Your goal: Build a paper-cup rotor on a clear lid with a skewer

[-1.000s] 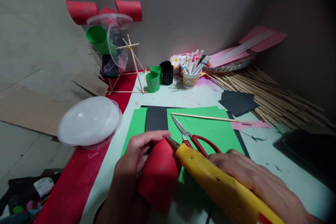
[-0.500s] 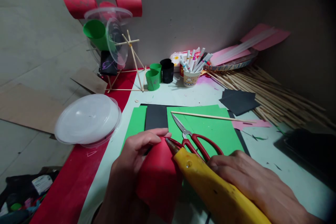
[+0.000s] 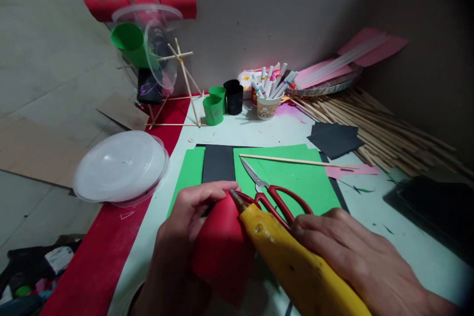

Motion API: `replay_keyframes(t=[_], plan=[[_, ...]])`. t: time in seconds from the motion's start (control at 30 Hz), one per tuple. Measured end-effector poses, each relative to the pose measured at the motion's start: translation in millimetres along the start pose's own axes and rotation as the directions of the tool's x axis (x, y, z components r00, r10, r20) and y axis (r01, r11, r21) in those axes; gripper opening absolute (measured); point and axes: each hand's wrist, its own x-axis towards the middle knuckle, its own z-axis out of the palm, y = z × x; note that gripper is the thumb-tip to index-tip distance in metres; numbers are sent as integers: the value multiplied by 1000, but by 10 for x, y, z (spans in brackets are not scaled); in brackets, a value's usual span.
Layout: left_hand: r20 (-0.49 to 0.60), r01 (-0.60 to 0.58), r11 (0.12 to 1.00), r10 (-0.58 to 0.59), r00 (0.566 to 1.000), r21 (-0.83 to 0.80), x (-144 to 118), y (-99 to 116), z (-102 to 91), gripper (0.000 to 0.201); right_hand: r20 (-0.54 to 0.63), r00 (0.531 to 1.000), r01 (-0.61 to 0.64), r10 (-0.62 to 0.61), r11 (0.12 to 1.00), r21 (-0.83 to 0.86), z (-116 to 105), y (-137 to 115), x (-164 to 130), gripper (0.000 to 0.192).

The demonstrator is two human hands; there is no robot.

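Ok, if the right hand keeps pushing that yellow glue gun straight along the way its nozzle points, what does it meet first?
The right hand aims the yellow glue gun up-left; its nozzle already seems to touch the red paper roll held by the left hand, near the fingertips. Depth is unclear.

red paper roll [image 3: 222,244], yellow glue gun [image 3: 296,261], scissors [image 3: 274,195]

A pale tabletop [image 3: 407,252] carries green paper sheets [image 3: 296,177] at centre, with a black strip [image 3: 218,163], red-handled scissors [image 3: 274,192] and a thin wooden stick [image 3: 292,160] lying on them. At 12 o'clock stand two green cups [image 3: 215,106], a black cup [image 3: 234,98] and a cup of markers [image 3: 267,103]. At 2 o'clock lie black paper squares [image 3: 335,138] and a bundle of sticks [image 3: 392,138]. At 9 o'clock, clear plastic lids [image 3: 120,165] overlap a red paper strip [image 3: 107,252].
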Motion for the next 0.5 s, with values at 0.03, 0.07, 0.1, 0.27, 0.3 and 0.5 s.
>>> replay_keyframes(t=[0.03, 0.07, 0.1, 0.27, 0.3, 0.5], plan=[[-11, 55, 998, -56, 998, -28, 16, 3, 2, 9, -16, 999, -32, 32, 999, 21, 4, -33, 35, 29], [-22, 103, 993, -104, 994, -54, 31, 5, 4, 9, -25, 998, -54, 55, 998, 43, 10, -58, 60, 31], [-40, 146, 986, -150, 988, -81, 42, 6, 8, 8, -36, 997, -61, 63, 997, 56, 15, -76, 73, 33], [-123, 259, 952, -280, 952, -162, 36, 17, 62, 13, 37, 998, -53, 50, 997, 65, 33, -78, -47, 31], [-131, 253, 955, -274, 953, -157, 28, 24, 74, 14, 84, 995, -68, 62, 995, 76, 33, -72, -84, 30], [-88, 167, 985, -170, 982, -34, 10, 22, 48, 13, 209, 973, -125, 98, 985, 120, 53, -62, -176, 37]])
